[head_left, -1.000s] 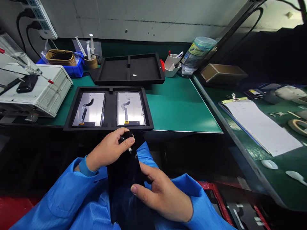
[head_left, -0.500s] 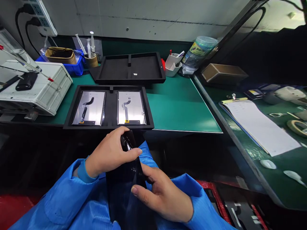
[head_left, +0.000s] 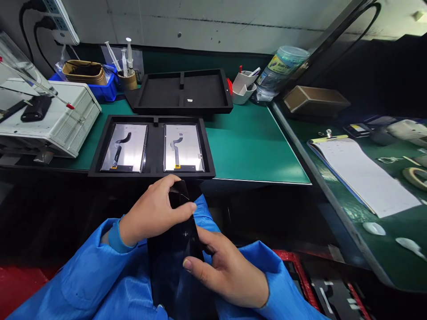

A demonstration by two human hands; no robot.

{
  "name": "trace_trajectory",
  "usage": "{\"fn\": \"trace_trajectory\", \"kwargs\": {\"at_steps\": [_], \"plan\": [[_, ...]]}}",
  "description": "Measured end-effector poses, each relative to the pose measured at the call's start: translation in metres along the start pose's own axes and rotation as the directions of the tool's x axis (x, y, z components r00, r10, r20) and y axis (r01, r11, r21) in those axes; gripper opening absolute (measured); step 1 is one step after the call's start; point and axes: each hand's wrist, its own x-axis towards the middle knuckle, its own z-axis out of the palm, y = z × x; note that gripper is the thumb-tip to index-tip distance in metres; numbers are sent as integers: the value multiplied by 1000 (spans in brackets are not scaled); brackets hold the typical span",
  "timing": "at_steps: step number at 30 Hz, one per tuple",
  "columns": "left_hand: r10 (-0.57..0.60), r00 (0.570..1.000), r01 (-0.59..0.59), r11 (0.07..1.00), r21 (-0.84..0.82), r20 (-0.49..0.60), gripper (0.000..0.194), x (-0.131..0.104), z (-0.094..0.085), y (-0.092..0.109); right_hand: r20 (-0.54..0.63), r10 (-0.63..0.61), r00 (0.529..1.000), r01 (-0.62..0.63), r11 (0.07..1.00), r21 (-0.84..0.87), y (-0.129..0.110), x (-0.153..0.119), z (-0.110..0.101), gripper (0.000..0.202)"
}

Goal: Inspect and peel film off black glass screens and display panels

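A glossy black screen panel stands tilted over my lap, its lower end running out of the picture. My left hand is closed over its top end, thumb across the front and fingers mostly hidden behind. My right hand grips the right edge lower down, with the thumb on the dark face and the other fingers behind. Just beyond, a black tray at the bench edge holds two silver-backed display panels, the left one and the right one, each with a flex cable.
Behind sits a second black tray. A white metal device stands left, beside a blue bin and a syringe cup. Rightward are a white pen holder, a plastic jar, and a clipboard on the side bench.
The view has shifted slightly. The black panel's top end has tilted a little and its bright reflection has changed. Both hands keep nearly the same grip.
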Motion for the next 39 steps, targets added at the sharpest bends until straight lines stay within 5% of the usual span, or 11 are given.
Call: {"fn": "trace_trajectory", "kwargs": {"at_steps": [11,21,26,31,35,39], "plan": [[0,1000,-1,996,-90,-10,34,0,0,-2,37,-25,999,22,996,88,2,-1,-3,42],[9,983,16,991,131,-183,40,-4,6,4,-14,9,1000,-4,960,279,25,-1,-2,36],[5,996,-12,997,-75,-85,37,3,5,-6,-37,-29,999,30,999,28,13,-4,-1,34],[131,989,-94,905,-415,63,30,16,8,-21,-96,58,994,-86,943,-323,-7,-10,8,56],[156,985,-105,875,-472,69,37,19,11,-26,-170,173,970,-233,860,-454,-11,-14,17,68],[163,983,-105,871,-480,82,47,17,10,-29,-157,192,969,-243,863,-444,-14,-12,19,70]]}}
